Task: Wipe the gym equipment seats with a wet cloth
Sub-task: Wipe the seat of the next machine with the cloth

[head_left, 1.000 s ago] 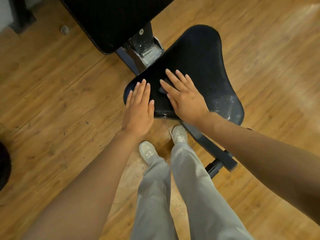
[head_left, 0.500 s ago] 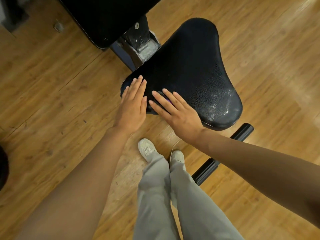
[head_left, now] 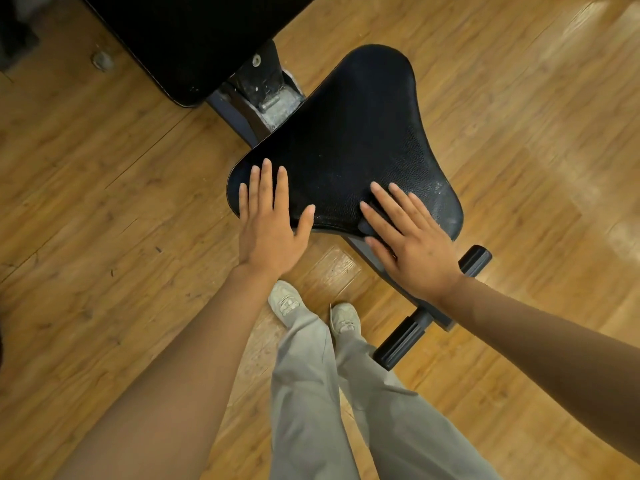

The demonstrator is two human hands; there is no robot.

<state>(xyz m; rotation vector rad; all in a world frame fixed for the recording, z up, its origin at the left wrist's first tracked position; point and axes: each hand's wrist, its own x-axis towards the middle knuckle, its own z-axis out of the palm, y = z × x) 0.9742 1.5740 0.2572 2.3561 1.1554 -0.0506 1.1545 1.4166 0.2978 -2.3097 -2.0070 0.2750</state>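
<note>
The black, textured gym seat (head_left: 353, 140) is a rounded triangle, widest toward me, with wet sheen near its right corner. My left hand (head_left: 268, 230) lies flat with fingers apart on the seat's near left corner and holds nothing. At the seat's near right edge, my right hand (head_left: 415, 247) presses down flat. A small dark cloth (head_left: 366, 227) peeks out under its fingers; most of it is hidden by the hand.
A black backrest pad (head_left: 180, 36) fills the upper left, joined to the seat by a scuffed metal hinge (head_left: 266, 88). Black foot bars (head_left: 401, 341) stick out below the seat, beside my shoes (head_left: 285, 301). Wooden floor lies all around.
My right hand slid with the cloth from the seat's left-middle to the near edge, then to the near right edge. My left hand stayed on the left corner, thumb now spread.
</note>
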